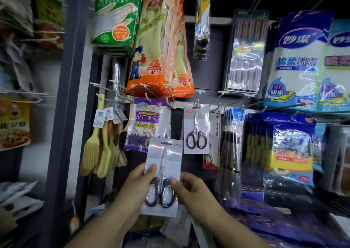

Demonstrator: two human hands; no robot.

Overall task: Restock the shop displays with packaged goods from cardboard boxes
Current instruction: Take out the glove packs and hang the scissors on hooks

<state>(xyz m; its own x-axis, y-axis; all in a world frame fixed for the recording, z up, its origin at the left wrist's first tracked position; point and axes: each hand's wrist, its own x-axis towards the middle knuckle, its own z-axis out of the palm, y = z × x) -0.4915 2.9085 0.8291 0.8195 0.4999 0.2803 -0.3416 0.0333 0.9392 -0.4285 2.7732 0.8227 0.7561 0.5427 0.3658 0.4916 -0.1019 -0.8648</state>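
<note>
- Both hands hold one carded pack of scissors low in the middle of the frame, upright and slightly tilted, with its hang-hole end pointing up toward the display.
- The left hand grips the pack's left edge, thumb on the front of the card about halfway up; the right hand pinches the right edge beside the scissor handles, thumb on the front. The hands sit close, parted only by the pack's width.
- A matching pack of scissors already hanging is on a peg just up and right of the held one, at centre frame. This looks like the slot being refilled.
- My reading of the step: one item is picked out and being brought up for hanging; it is not yet on any hook.
- The next move calls for lifting the pack up and to the right, lining its hang-hole with the tip of the white peg, and sliding it on in front of the hanging pack. The hole is small and blurred here, so the aim will need care.
- The purple lavender sachet pack hangs directly behind the held pack's top edge and could be nudged on the way up.
- No cardboard box is plainly visible.
</note>
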